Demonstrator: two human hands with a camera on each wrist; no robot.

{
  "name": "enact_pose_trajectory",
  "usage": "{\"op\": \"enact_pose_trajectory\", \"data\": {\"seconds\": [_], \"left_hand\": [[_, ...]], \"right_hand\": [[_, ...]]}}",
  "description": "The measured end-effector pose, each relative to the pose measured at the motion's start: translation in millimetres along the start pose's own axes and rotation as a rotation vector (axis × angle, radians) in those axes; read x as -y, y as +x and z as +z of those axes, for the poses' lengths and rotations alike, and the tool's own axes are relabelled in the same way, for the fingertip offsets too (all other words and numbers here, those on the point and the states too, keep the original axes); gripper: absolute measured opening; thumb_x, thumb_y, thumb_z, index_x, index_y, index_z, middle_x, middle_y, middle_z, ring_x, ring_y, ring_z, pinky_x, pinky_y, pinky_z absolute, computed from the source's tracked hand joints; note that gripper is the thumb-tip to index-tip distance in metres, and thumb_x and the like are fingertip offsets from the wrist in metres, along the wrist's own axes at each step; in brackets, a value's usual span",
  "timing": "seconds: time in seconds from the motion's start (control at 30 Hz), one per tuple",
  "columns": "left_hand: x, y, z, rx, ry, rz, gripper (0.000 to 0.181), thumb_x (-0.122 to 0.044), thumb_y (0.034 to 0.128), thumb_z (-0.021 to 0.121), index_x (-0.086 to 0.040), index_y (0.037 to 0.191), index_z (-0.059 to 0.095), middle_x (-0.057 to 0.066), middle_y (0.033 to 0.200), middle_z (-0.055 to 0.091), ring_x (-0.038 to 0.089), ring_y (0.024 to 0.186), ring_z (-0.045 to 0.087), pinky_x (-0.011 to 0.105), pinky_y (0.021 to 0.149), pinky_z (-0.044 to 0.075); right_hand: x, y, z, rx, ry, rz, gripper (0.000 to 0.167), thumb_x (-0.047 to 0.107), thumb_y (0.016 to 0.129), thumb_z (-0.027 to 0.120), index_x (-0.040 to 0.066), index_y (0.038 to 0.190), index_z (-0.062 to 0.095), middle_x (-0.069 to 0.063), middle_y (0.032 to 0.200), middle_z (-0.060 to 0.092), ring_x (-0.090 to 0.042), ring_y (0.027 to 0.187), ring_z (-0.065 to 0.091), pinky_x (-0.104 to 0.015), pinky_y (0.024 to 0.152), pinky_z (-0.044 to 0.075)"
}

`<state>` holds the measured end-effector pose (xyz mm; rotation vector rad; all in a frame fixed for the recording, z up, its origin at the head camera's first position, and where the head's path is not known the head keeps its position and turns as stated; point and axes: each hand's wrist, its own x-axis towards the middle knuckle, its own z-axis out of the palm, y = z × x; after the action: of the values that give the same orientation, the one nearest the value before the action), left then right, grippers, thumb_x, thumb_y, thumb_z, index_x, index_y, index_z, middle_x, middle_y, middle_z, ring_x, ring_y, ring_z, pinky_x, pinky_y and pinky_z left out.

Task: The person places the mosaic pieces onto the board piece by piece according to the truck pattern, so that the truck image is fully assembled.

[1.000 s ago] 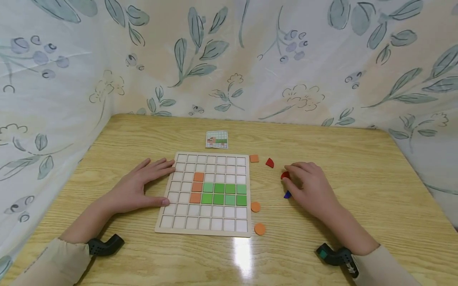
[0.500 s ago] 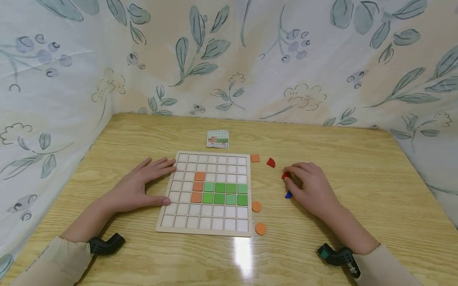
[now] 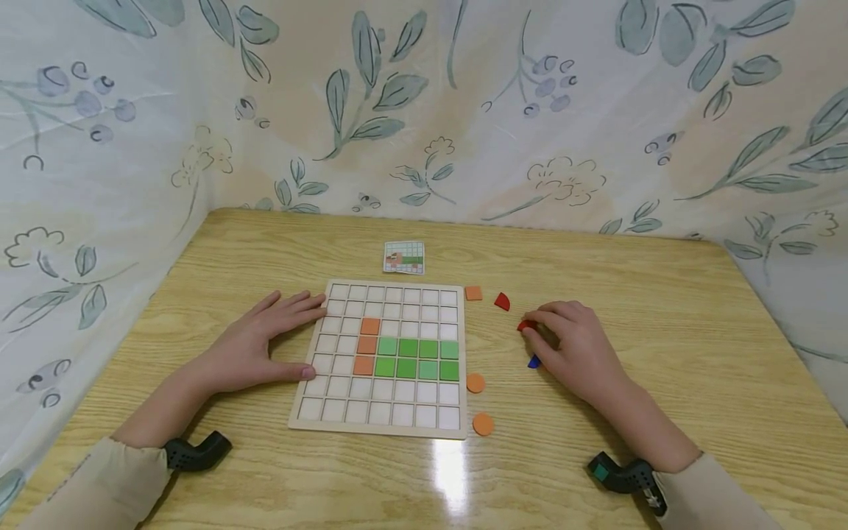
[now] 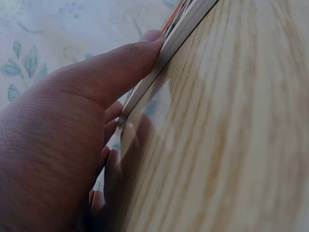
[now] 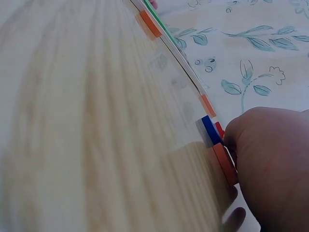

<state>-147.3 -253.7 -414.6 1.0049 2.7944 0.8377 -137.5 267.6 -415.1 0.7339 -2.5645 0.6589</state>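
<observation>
My left hand (image 3: 261,346) lies spread along the left edge of a wooden grid board (image 3: 377,430); its thumb (image 4: 130,60) touches the board's side in the left wrist view. Orange square tiles (image 3: 367,344) and green square tiles (image 3: 407,367) sit in the board's cells. To the right of the board, my right hand (image 3: 579,353) pinches a small red curved-edged piece (image 3: 525,325) between thumb and forefinger, low at the tabletop. A blue piece (image 3: 534,361) lies by the thumb, partly covered. An orange piece (image 5: 225,164) shows beside the hand in the right wrist view.
A small picture card (image 3: 404,258) lies behind the board. Near the board's right edge are an orange square (image 3: 473,293) and two orange discs (image 3: 475,383). A red quarter-circle (image 3: 502,302) lies left of the right hand. Patterned fabric (image 3: 424,110) hangs behind the table.
The red piece at my right fingertips has shifted slightly left. My left hand and the board keep their places; the head view has drifted a little.
</observation>
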Motion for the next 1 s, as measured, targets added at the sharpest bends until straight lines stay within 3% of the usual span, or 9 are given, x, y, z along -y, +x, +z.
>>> {"op": "enact_pose_trajectory", "data": {"seconds": [0.63,1.0], "left_hand": [[0.5,-2.0,-1.9,-0.003,0.009,-0.004,0.093,-0.055,0.0880,0.090,-0.022,0.166,0.051,-0.002,0.175,0.039,0.030,0.163,0.031,0.044,0.137,0.005],[-0.8,0.3,-0.6,-0.003,0.004,0.000,0.092,-0.055,0.0882,0.089,-0.022,0.166,0.051,-0.001,0.175,0.039,0.031,0.163,0.032,0.044,0.137,0.005]], "right_hand": [[27.8,12.4,17.5,-0.052,0.087,-0.116,0.022,0.008,0.088,0.088,-0.001,0.107,0.083,-0.010,0.105,0.076,-0.031,0.096,0.067,-0.048,0.083,0.054],[55.6,22.1,33.2,-0.034,0.123,-0.191,0.020,0.011,0.091,0.086,0.001,0.107,0.083,-0.007,0.106,0.077,-0.029,0.099,0.068,-0.046,0.088,0.054]]}}
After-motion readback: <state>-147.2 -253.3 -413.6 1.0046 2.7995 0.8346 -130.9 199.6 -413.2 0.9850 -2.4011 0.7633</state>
